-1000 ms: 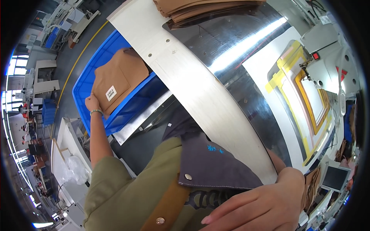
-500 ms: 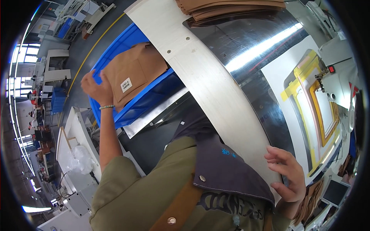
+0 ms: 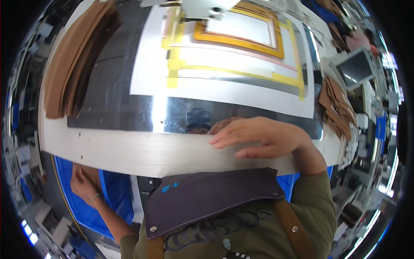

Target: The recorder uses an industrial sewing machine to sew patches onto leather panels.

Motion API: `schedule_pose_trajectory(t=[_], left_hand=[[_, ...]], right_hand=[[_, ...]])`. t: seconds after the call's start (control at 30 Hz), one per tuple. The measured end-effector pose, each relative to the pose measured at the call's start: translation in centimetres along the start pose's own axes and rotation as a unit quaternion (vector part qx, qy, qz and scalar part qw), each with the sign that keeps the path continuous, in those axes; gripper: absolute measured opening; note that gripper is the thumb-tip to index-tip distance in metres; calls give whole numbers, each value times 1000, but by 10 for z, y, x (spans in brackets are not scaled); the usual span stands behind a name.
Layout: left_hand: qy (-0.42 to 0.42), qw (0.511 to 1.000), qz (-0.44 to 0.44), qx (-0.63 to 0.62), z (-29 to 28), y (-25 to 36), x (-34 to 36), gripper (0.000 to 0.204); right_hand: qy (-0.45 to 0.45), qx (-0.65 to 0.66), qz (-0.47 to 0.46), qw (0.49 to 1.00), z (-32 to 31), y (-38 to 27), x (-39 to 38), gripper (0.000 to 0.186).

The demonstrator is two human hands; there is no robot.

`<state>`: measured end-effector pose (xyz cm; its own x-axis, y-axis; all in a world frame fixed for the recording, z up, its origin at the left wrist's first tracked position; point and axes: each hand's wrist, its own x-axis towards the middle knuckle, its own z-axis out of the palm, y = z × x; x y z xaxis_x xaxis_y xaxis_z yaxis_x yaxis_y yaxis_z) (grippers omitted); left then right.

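At the lower left, my left hand (image 3: pixel 84 186) reaches down into a blue bin (image 3: pixel 118 200) below the table edge. Its fingers lie stretched against a brown fabric piece (image 3: pixel 89 172), partly hidden by the hand and the table. My right hand (image 3: pixel 263 137) hovers over the pale front edge of the table (image 3: pixel 181 149), fingers extended and slightly apart, holding nothing. Just beyond it is a shiny metal plate (image 3: pixel 116 112). On that lies a white sheet with a taped template (image 3: pixel 189 67) and a yellow-orange frame (image 3: pixel 239 45), close under the machine head (image 3: pixel 207 8).
A stack of brown fabric pieces (image 3: pixel 71 69) lies on the table at the left. More brown pieces (image 3: pixel 336 105) hang at the right edge, near a dark-screened monitor (image 3: pixel 355 67). Part of a blue bin (image 3: pixel 286 183) shows below the right side of the table.
My view has swung from the bin on the left to the table and machine. My left hand has come down onto the brown piece in the bin; my right hand is now over the table edge.
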<state>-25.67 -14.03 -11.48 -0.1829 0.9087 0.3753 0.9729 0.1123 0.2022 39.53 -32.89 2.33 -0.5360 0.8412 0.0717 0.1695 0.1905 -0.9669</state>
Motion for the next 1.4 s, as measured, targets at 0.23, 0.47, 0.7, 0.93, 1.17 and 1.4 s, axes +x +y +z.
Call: schedule_pose_trajectory(t=[0.23, 0.47, 0.7, 0.93, 1.17, 1.4], left_hand=[[77, 978, -119, -150, 11, 28, 16, 51], [-101, 990, -61, -74, 32, -62, 69, 52], [251, 925, 130, -255, -41, 176, 93, 37], [-266, 663, 609, -345, -51, 449, 16, 41], [-267, 646, 627, -344, -3, 533, -5, 42], [-308, 673, 539, -402, 12, 532, -8, 24]], right_hand=[[197, -88, 75, 974, -40, -6, -37, 37], [301, -454, 35, 838, -76, 17, -30, 30], [323, -478, 59, 815, -64, 58, -19, 32], [343, -483, 72, 802, -59, 69, -12, 31], [337, -466, 89, 813, -62, 66, -6, 25], [332, -460, 91, 818, -69, 63, -11, 23]])
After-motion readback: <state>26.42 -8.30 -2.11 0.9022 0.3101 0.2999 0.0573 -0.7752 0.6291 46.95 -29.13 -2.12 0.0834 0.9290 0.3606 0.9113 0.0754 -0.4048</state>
